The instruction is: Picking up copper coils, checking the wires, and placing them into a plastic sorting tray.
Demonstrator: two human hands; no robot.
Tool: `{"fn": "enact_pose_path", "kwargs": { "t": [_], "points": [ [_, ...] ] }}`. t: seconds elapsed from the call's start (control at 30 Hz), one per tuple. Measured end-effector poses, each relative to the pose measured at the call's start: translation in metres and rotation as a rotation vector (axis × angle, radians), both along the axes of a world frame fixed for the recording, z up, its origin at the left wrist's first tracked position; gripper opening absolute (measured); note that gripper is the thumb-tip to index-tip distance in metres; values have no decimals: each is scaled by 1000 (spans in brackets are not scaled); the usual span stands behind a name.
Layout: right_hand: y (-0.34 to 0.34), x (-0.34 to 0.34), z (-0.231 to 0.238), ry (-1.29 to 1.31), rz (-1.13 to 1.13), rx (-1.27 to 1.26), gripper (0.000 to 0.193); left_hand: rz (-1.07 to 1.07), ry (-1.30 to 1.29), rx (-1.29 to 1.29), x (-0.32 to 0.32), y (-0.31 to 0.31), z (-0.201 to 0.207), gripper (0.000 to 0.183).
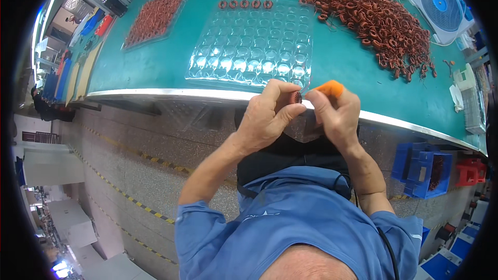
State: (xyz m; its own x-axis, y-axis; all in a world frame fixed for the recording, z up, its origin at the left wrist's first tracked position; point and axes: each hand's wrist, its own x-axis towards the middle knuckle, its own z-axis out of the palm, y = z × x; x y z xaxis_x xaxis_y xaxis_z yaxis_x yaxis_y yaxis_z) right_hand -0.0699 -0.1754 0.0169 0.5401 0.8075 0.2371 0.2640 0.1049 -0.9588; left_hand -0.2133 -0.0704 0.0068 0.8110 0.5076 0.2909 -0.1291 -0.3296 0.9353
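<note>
My left hand (264,119) pinches a small copper-wound ring coil (295,97) between thumb and forefinger, just over the table's front edge. Close beside it, my right hand (340,119) is closed, thumb and fingertips together near the coil; whatever they grip is too small to make out. Something orange (332,89) covers or lies against its forefinger. Beyond both hands lies a clear plastic tray (249,36) with rows of round pockets. Several ring coils (245,3) with upright wire leads stand in a row along its far edge.
A large heap of copper coils (368,15) covers the table's far right. Another tray full of coils (158,15) lies at the left. A fan (438,2) stands in the far right corner. Blue crates (423,171) and a red stool (469,171) are on the floor to the right.
</note>
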Motion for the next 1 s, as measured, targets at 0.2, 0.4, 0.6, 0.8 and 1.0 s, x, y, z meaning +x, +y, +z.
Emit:
{"fn": "enact_pose_path", "kwargs": {
  "t": [0.2, 0.4, 0.6, 0.8, 1.0],
  "points": [
    [10, 16, -4, 247, 209, -42, 20, -79, -219, -350, 6, -5, -16, 19],
    [16, 2, -1, 89, 165, 23, 17, 24, 8, -147, 1, 4, -6, 17],
    [35, 10, 9, -57, 255, -119, 20, 59, 27, -82, -5, 12, -7, 18],
    [46, 12, -3, 258, 319, -158, 20, -5, -246, -550, 0, 9, -26, 18],
    [47, 5, -9, 210, 302, -24, 18, 45, -82, -307, -4, 18, -19, 13]
  ]
}}
